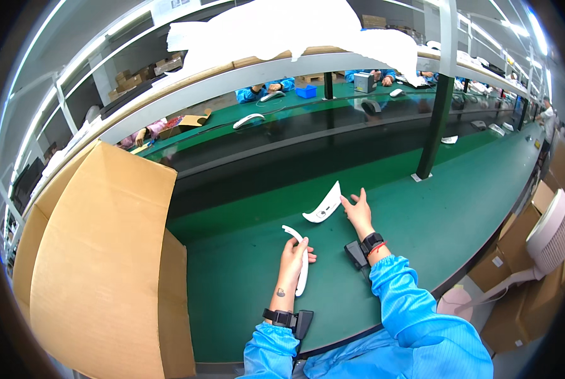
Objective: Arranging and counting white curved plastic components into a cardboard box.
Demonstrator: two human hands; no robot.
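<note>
Blue sleeves [415, 309], left hand [290, 260] gripping a curved white strip [304, 276], right hand [359, 216] with thumb and fingers parted at a white shell [327, 206], both pieces over a green table [232, 303], box [99, 265] at left.

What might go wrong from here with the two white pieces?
The curved white strip might twist or slip: the left hand holds it partway along, with both ends free.

The white panel could slide or tip if moved, since the right hand is only at its right edge; I can't tell how firm any contact is.

The strip's upper end is near the panel, so they may knock together.
</note>
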